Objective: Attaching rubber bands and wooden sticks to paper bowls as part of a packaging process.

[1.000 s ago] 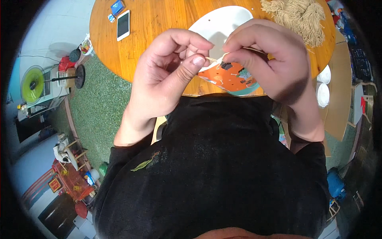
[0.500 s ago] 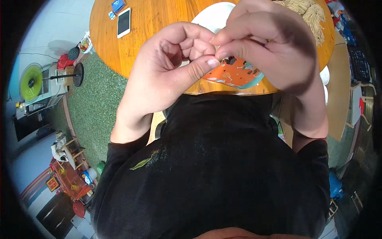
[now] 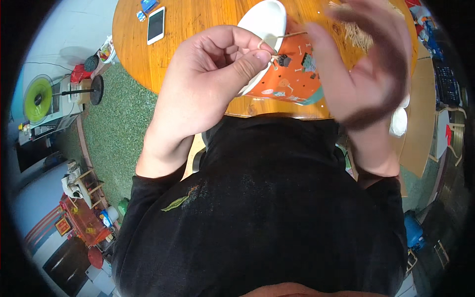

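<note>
2 hands were pressed close together half a second ago; now I see them apart. My left hand is curled tight, with the thumb and first finger pinching a thin pale string just over the white plate. The string runs from the pinch toward my right hand, which has swung up and out. It looks blurry, its fingers are spread wide, and I cannot tell if the string touches it. With the hands apart, more of the orange paper cone shows now, with little pictures on it, lying partly under the plate's edge near the rim of the round wooden table. The plate looks bare where I can see it. A pile of tan stringy stuff sits on the table behind the right hand. 1 white phone lies far off to the left on the table.
</note>
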`<state>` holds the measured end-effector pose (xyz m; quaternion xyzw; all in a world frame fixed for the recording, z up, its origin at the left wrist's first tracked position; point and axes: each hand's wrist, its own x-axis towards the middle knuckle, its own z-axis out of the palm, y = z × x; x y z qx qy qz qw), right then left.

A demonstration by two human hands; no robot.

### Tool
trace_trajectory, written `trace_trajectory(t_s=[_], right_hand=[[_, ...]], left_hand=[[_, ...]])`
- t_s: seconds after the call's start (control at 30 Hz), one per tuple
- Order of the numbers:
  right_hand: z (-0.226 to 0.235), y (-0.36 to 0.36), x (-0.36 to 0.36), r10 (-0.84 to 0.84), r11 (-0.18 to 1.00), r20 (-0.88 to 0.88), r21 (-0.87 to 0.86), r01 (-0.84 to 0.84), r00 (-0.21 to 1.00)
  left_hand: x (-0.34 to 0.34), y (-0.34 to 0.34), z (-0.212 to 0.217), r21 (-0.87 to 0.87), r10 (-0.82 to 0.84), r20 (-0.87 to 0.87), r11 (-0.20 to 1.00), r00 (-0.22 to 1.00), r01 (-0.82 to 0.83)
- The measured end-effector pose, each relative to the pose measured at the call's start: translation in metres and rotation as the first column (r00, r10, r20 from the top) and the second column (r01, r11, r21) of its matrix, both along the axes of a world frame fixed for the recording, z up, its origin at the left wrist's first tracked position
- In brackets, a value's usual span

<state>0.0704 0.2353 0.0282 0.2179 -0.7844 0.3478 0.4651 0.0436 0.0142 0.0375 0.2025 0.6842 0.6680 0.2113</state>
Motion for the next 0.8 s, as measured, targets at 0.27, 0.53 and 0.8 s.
trace_trajectory(t_s=[0.27, 0.53, 0.8], right_hand=[[-0.027, -0.014, 0.032, 0.013, 0.994, 0.169, 0.108, -0.032, 0.985], [-0.026, -0.012, 0.027, -0.008, 0.987, 0.087, 0.158, -0.006, 0.996], [-0.021, -0.011, 0.027, -0.024, 0.982, 0.115, 0.187, 0.002, 0.993]], left_hand=[[0.0, 0.009, -0.008, 0.163, -0.004, 0.089, 0.987, 0.996, -0.011], [0.009, 0.012, -0.013, 0.166, 0.082, 0.058, 0.982, 0.995, -0.091], [0.016, 0.016, -0.013, 0.162, 0.139, 0.057, 0.976, 0.989, -0.146]])
